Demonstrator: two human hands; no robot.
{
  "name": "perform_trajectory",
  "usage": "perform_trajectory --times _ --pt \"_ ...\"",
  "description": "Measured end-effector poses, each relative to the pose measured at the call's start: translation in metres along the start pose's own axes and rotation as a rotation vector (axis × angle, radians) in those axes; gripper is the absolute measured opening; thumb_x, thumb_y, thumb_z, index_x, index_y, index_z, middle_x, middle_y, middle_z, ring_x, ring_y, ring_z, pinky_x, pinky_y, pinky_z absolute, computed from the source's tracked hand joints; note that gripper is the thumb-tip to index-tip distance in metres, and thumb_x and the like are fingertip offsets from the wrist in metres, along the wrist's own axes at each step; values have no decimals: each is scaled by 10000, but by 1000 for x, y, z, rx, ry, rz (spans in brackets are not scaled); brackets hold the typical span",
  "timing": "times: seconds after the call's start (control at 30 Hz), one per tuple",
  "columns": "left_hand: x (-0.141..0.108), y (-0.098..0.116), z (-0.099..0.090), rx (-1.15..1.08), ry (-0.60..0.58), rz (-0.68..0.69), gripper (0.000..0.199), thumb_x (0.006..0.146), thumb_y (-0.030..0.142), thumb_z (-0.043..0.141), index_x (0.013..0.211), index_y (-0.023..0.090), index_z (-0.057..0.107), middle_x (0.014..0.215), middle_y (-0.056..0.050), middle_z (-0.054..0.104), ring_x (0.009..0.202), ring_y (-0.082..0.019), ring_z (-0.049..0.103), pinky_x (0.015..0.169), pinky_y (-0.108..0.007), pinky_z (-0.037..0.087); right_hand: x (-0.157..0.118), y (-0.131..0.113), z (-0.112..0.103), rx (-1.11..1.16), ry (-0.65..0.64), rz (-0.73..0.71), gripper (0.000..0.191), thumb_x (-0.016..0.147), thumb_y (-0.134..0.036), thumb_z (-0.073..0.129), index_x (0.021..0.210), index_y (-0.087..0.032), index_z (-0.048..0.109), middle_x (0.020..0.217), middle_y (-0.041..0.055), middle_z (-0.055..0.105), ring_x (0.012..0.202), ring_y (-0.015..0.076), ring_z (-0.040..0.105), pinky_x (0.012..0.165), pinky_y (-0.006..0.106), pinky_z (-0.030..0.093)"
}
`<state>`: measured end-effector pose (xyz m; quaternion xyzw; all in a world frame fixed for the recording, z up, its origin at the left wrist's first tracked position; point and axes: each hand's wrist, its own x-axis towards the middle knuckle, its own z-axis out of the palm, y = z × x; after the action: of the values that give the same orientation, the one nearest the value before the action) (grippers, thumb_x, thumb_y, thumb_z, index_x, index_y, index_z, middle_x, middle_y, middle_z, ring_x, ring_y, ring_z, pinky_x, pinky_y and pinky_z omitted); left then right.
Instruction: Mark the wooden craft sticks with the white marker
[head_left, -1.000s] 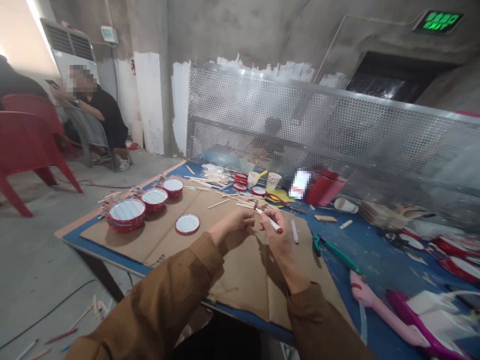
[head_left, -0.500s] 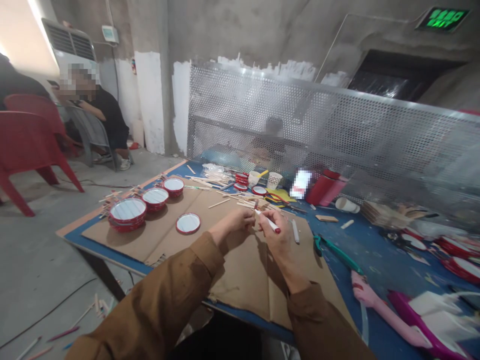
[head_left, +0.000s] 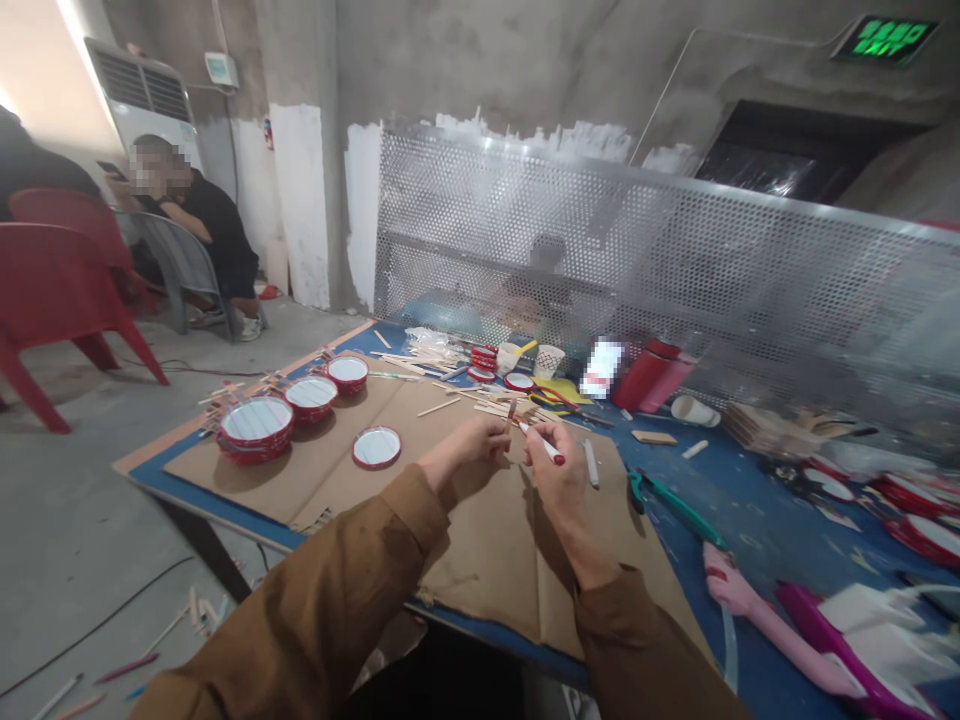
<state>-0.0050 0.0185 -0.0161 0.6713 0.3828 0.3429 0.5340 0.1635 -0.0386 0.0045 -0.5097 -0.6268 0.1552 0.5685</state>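
Gripped: 1 marker, R hand; 1 sm. strip, L hand.

Above the cardboard, the left hand holds a small brown piece at its fingertips. The right hand holds a white marker with red end, and its tip is near this piece. From the left hand, one red-rimmed disc lies at nine o'clock. From the right hand, a teal-handled tool rests at four o'clock on the blue surface.
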Motion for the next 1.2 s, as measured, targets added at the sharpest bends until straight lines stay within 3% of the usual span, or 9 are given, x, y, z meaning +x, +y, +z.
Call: perform_trajectory --times 0.13,0.3,0.6,0.77,0.97,1.07,1.2 --pt "3 -5 1 -17 -8 9 261 937 224 695 701 178 596 630 -3 577 597 -123 493 633 -273 375 0 -1 -1 54 -25 45 351 915 -616 662 841 -273 650 652 -10 670 598 214 620 641 355 518" --pt "7 -9 3 -50 6 8 298 951 267 717 692 175 602 632 -9 574 594 -127 493 641 -283 378 -1 -3 0 22 -51 -74 316 940 -573 661 848 -272 679 678 6 697 662 231 664 721 377 551" --pt "-3 8 -2 14 -23 37 296 947 234 708 672 172 616 606 -11 567 595 -131 470 662 -293 374 -2 3 3 48 -103 -38 339 943 -605 677 885 -272 684 716 23 717 733 256 700 711 382 553" --pt "0 2 -2 10 -30 47 279 936 280 726 701 176 617 610 -1 566 584 -122 457 635 -282 363 -2 2 4 49 -91 -20 330 920 -596 660 877 -270 683 733 24 719 735 249 689 706 376 541" --pt "8 -15 0 11 4 43 285 940 325 701 713 183 605 637 -14 590 623 -133 519 625 -261 384 -1 0 2 6 21 -19 309 917 -570 651 839 -272 664 750 25 725 758 240 683 725 366 540" --pt "7 -13 0 14 -10 55 280 944 340 704 730 179 623 641 -10 583 627 -131 508 631 -261 384 -1 -1 1 36 1 10 318 926 -582 653 846 -273 661 686 2 688 691 231 660 689 360 539" --pt "1 -5 -1 25 -19 52 280 939 343 721 733 179 627 644 -12 579 617 -137 486 648 -289 385 -2 -3 2 23 -35 -56 314 926 -577 659 849 -273 682 677 7 688 712 241 681 758 390 567"
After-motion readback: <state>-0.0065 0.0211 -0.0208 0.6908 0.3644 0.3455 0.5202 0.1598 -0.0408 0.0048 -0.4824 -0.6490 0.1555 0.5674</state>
